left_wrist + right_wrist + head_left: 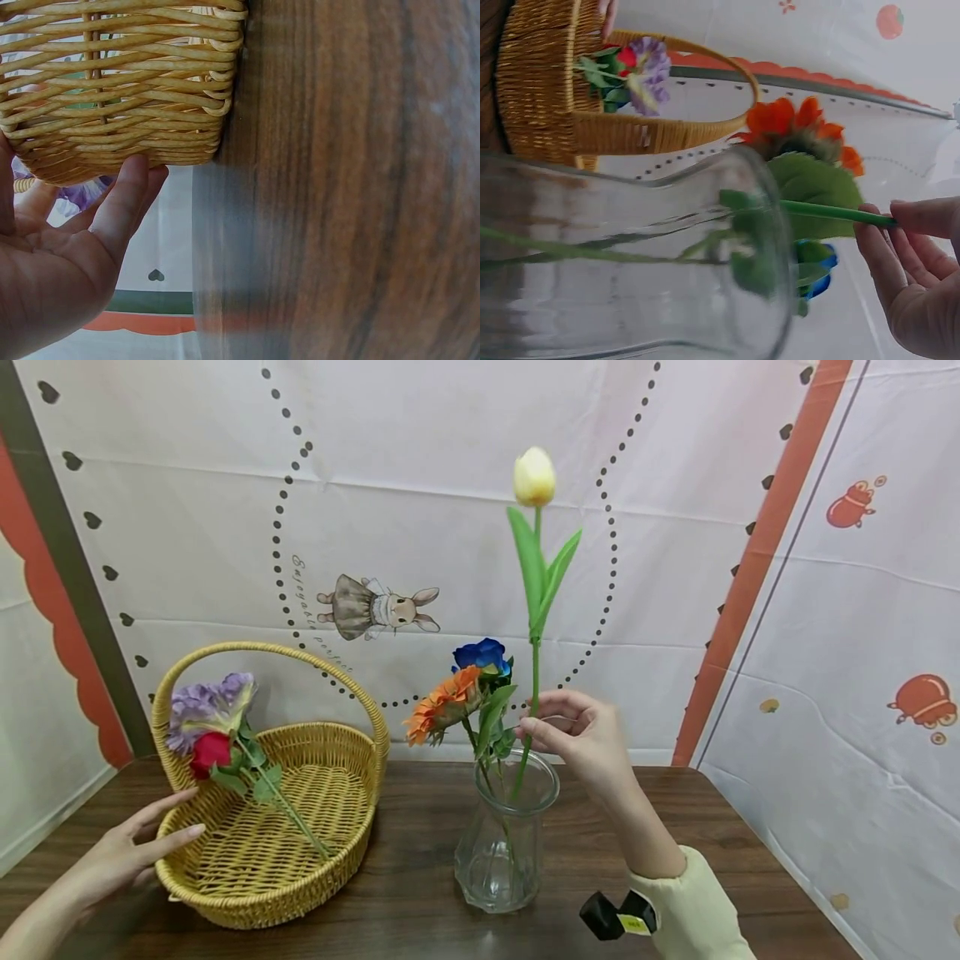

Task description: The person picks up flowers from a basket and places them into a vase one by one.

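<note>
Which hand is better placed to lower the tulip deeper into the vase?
Probably the right hand: it pinches the tulip, whose lower end is inside the vase. The left hand is at the basket, away from the vase.

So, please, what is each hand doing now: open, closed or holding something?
Left hand: open, touching the basket.
Right hand: closed, holding the pale yellow tulip by its stem.
</note>
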Demonstrator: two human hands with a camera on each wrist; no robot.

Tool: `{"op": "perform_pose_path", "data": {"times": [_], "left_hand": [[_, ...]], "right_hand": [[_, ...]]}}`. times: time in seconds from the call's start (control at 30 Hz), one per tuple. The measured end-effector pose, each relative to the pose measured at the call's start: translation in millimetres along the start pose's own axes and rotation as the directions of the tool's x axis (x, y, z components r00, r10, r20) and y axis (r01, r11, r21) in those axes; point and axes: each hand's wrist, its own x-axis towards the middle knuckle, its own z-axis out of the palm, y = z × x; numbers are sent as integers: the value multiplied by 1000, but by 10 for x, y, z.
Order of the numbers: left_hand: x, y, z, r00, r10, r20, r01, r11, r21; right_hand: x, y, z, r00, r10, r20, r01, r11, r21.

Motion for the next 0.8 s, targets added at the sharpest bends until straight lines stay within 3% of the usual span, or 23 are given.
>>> {"op": "perform_pose_path", "data": {"times": [0.17, 0.47, 0.6, 0.8], "left_hand": [[-9, 7, 18, 1000, -6, -16, 6, 1000, 13], [-21, -6, 20, 999, -17, -28, 17, 999, 30], [-23, -19, 20, 1000, -13, -28, 14, 999, 29], [-15, -20, 15, 1000, -1, -20, 2, 1000, 22]], "right_hand": [[-15, 143, -17, 994, 106, 34, -104, 992, -68], [-61, 290, -8, 970, 227, 88, -206, 958, -200], [-67, 302, -2, 964, 244, 102, -216, 948, -234], [-85, 253, -53, 976, 207, 65, -167, 909, -382]]}}
